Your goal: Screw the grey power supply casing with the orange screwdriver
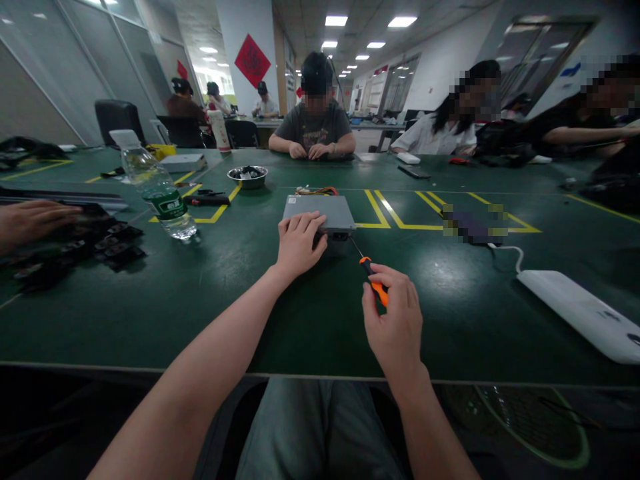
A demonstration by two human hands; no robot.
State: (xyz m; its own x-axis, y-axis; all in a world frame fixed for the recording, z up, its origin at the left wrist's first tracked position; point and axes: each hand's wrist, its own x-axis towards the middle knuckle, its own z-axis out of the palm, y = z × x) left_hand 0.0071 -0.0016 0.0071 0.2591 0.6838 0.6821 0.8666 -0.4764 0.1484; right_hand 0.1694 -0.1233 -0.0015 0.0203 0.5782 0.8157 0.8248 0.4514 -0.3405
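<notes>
A grey metal power supply unit (334,207) lies flat on the green table, with coloured wires (325,191) at its far side and a black socket in its near face. My left hand (300,243) holds the unit at its left, fingers over the top and thumb at the near edge. In my right hand (397,310) is an orange and black screwdriver (367,264), gripped by the handle between thumb and fingers. Its thin shaft slants up and left to the unit's near right corner; whether the tip sits in a screw is too small to tell.
A tilted-looking water bottle (167,200), a metal bowl (248,176) and black tools (207,199) stand to the left. Another person's hand (37,223) touches dark parts at far left. On the right lie a white power bank (583,313) and cable. Several people sit around.
</notes>
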